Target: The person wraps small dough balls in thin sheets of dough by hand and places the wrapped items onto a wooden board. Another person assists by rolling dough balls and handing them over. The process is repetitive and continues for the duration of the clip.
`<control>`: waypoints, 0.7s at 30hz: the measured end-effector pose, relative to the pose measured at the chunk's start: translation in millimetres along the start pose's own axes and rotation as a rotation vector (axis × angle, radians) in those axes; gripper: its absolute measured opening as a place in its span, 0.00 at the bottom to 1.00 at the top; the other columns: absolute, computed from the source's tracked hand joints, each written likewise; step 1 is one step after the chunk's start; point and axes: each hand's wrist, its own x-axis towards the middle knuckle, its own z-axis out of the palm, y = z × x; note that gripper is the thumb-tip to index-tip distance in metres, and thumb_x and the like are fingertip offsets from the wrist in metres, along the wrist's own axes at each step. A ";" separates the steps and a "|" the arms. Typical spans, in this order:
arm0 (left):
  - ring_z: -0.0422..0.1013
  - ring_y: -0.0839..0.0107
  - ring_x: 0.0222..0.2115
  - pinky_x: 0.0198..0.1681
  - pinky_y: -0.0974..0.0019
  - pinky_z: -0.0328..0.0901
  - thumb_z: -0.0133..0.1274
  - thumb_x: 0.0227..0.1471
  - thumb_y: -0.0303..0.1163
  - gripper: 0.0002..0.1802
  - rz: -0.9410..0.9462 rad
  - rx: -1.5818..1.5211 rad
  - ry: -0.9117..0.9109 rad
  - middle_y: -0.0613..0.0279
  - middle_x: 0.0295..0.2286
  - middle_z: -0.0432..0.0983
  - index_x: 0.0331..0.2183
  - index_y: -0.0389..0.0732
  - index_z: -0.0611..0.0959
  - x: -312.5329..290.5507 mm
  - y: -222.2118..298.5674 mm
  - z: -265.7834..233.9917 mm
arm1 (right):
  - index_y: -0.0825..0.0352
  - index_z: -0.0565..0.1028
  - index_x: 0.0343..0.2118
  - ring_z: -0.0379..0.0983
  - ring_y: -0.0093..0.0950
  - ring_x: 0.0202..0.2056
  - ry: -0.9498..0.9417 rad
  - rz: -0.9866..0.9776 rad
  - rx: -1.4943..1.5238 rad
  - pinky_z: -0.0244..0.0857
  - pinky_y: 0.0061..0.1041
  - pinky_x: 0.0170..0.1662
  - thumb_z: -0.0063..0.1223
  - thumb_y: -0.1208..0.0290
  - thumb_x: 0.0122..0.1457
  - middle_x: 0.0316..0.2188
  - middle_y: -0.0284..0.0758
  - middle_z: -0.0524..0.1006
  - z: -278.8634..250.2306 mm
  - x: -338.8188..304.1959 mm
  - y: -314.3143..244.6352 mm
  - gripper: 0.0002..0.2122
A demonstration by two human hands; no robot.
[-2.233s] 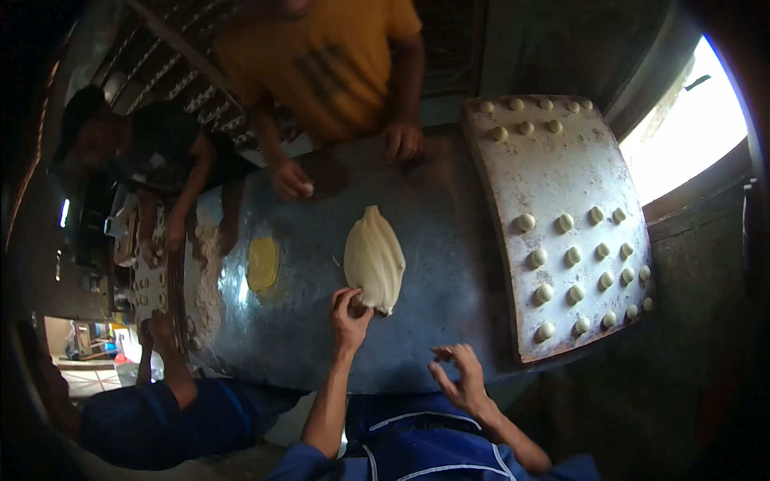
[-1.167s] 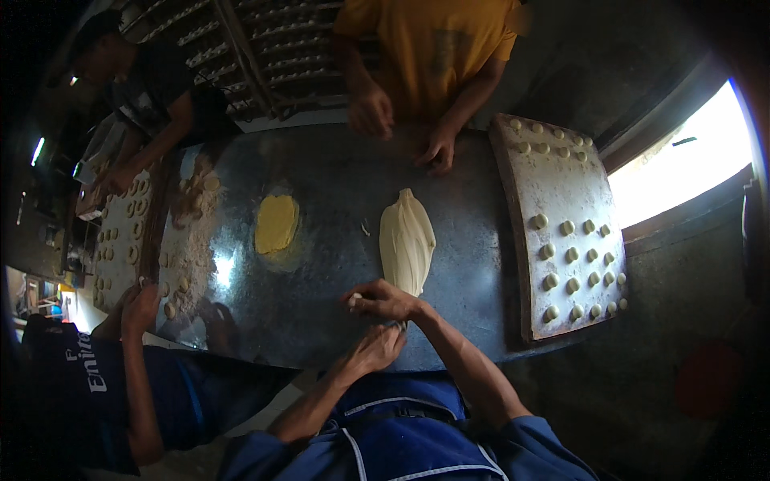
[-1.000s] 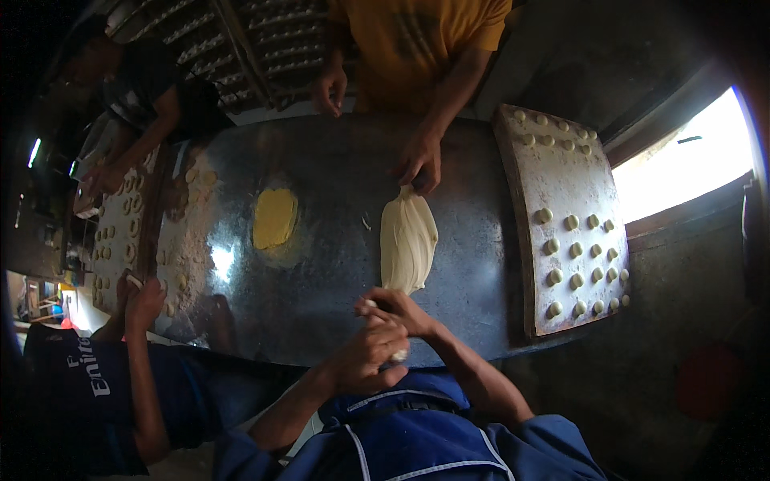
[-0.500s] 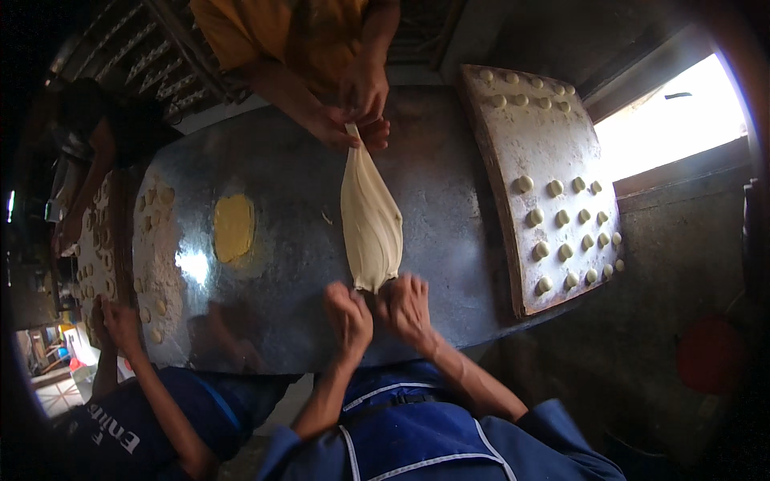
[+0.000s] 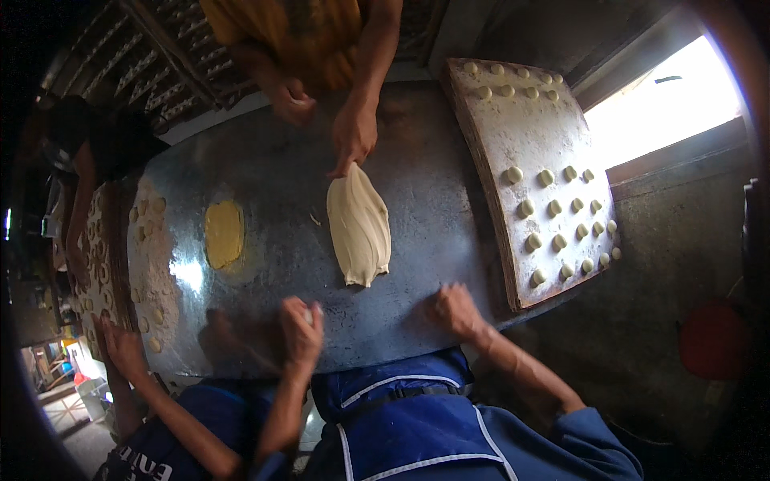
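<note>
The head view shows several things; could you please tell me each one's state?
Large dough: elongated, creased lengthwise, on the tabletop
Yellow slab: flat, on the tabletop
Dough balls: rounded, apart, in rows on the right-hand board
Left hand: curled around a small pale piece
Right hand: curled, contents hidden
Co-worker's hand: touching the large dough's far end

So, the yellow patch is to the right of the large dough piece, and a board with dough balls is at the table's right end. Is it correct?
Not quite: the yellow patch is to the left of the large dough piece, as the head view shows. The rest stands.
</note>
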 end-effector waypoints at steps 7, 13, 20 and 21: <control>0.67 0.53 0.34 0.39 0.51 0.63 0.56 0.58 0.20 0.13 0.092 0.000 0.162 0.50 0.32 0.64 0.38 0.35 0.66 2.8 35.2 37.1 | 0.70 0.70 0.33 0.66 0.45 0.35 0.347 -0.279 0.147 0.60 0.43 0.41 0.56 0.66 0.60 0.30 0.44 0.69 55.5 16.4 -40.5 0.11; 0.65 0.55 0.32 0.38 0.52 0.62 0.54 0.58 0.19 0.11 -0.199 -0.002 0.179 0.52 0.30 0.63 0.35 0.35 0.66 30.5 3.4 20.0 | 0.70 0.66 0.32 0.64 0.45 0.30 0.628 -0.288 -0.064 0.58 0.40 0.34 0.60 0.72 0.55 0.27 0.44 0.66 -0.8 54.3 -18.2 0.13; 0.69 0.52 0.41 0.46 0.52 0.65 0.54 0.55 0.17 0.13 0.092 0.139 0.129 0.48 0.34 0.68 0.39 0.33 0.68 -19.6 -14.4 11.4 | 0.69 0.67 0.33 0.65 0.44 0.32 0.311 -0.268 0.012 0.59 0.41 0.39 0.57 0.73 0.55 0.27 0.43 0.65 38.3 6.1 53.8 0.09; 0.69 0.51 0.42 0.47 0.51 0.65 0.54 0.55 0.17 0.13 -0.019 0.126 0.110 0.48 0.35 0.69 0.40 0.33 0.68 -2.1 -12.2 7.1 | 0.70 0.68 0.34 0.65 0.44 0.29 0.461 -0.105 -0.056 0.59 0.41 0.34 0.54 0.75 0.58 0.27 0.45 0.68 6.3 25.8 35.3 0.07</control>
